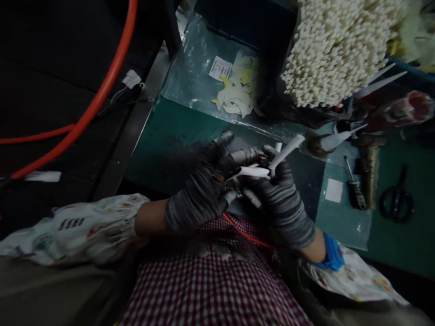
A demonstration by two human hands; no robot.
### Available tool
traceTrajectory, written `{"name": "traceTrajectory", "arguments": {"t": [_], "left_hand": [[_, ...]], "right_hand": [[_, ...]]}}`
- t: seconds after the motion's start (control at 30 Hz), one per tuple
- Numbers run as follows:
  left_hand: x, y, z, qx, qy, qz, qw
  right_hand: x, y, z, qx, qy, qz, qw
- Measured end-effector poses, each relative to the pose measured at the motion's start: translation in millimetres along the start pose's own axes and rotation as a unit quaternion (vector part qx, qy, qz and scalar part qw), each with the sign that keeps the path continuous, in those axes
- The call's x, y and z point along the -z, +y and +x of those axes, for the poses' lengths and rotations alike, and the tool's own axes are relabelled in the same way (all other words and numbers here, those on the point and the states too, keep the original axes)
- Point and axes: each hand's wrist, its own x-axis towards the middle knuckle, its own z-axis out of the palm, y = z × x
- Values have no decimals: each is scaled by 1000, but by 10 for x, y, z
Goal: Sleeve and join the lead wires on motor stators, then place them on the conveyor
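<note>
My left hand [202,190], in a grey striped glove with taped fingertips, is closed around a small part at the centre; its fingers hide most of it. Green and metallic bits show between the two hands. My right hand [287,199], gloved alike, curls its fingers around a white tube [288,153] that slants up to the right. A second white strip or tube [254,171] lies across between both hands. Below them runs a thin orange-red cord [245,233] over the checked apron [210,280]; its upper end is hidden by the hands.
A thick bundle of white sticks or tubes [336,50] stands at the back right. Pale curled strips [236,97] lie on a plastic bag. To the right are a nozzle bottle [335,141], screwdriver [355,185], hammer [371,172] and scissors [396,201]. An orange hose [105,90] hangs left.
</note>
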Motion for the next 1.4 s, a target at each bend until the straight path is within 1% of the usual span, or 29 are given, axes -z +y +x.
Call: {"name": "traceTrajectory", "arguments": {"t": [0.03, 0.1, 0.17, 0.23, 0.27, 0.3, 0.33, 0.37, 0.4, 0.43, 0.5, 0.53, 0.57, 0.6, 0.67, 0.7, 0.73, 0.8, 0.87, 0.9, 0.97, 1.03, 1.07, 1.17, 1.23, 1.27, 1.3, 1.33, 1.4], "left_hand": [[42, -60, 37, -1, -7, -9, 1000], [141, -227, 134, -14, -30, -32, 999], [245, -426, 247, -22, -77, -46, 996], [329, -596, 339, -19, -122, -26, 992], [358, -650, 366, -15, -121, 7, 993], [376, -677, 378, -14, -97, 55, 994], [385, -676, 376, -19, -60, 110, 992], [387, -647, 365, -39, -18, 165, 985], [384, -595, 349, -72, 4, 207, 976], [378, -527, 336, -116, 3, 238, 964], [365, -371, 329, -199, -31, 272, 941], [359, -299, 332, -221, -47, 283, 932], [352, -236, 334, -227, -59, 292, 927], [344, -186, 327, -225, -66, 304, 923], [320, -119, 267, -232, -78, 335, 910], [308, -99, 212, -238, -77, 359, 899], [299, -83, 146, -244, -70, 384, 888], [308, -66, 17, -245, -61, 430, 867], [357, -80, -57, -242, -70, 444, 860], [388, -105, -66, -246, -78, 440, 860], [436, -198, -43, -264, -78, 412, 869], [422, -322, -16, -271, -54, 369, 887], [384, -377, -16, -268, -38, 345, 899], [169, -444, -76, -198, 35, 305, 931], [9, -418, -124, -138, 77, 302, 940], [-55, -404, -136, -118, 82, 297, 944], [-104, -400, -134, -110, 75, 286, 949], [-138, -410, -121, -115, 62, 270, 954], [-171, -471, -71, -140, 39, 242, 959]], "right_hand": [[44, -10, 73, 6, -12, -3, 1000], [129, -10, 260, 43, -36, -10, 998], [183, 20, 460, 94, -66, 8, 993], [176, 78, 630, 122, -74, 20, 990], [146, 113, 694, 127, -67, 23, 989], [103, 151, 743, 126, -56, 26, 990], [51, 186, 776, 122, -39, 27, 991], [-2, 218, 794, 118, -15, 27, 993], [-48, 244, 797, 115, 12, 25, 993], [-78, 262, 789, 113, 40, 21, 993], [-62, 281, 742, 110, 90, 12, 990], [-8, 286, 712, 105, 114, 6, 988], [77, 291, 682, 92, 148, -12, 985], [186, 301, 659, 76, 196, -39, 977], [446, 344, 646, 40, 303, -107, 946], [577, 379, 662, 23, 345, -145, 927], [695, 421, 691, 9, 371, -182, 911], [869, 514, 777, -15, 376, -236, 896], [943, 579, 859, -28, 364, -270, 891], [946, 583, 884, -24, 361, -263, 894], [911, 504, 877, 2, 366, -194, 910], [859, 301, 788, 31, 384, -105, 917], [837, 165, 719, 39, 401, -56, 914], [786, -264, 485, 25, 440, 101, 892], [724, -458, 364, 6, 379, 184, 907], [674, -506, 320, -3, 332, 193, 923], [613, -521, 284, -13, 291, 179, 940], [543, -510, 251, -22, 272, 150, 950], [402, -447, 166, -37, 305, 93, 947]]}}
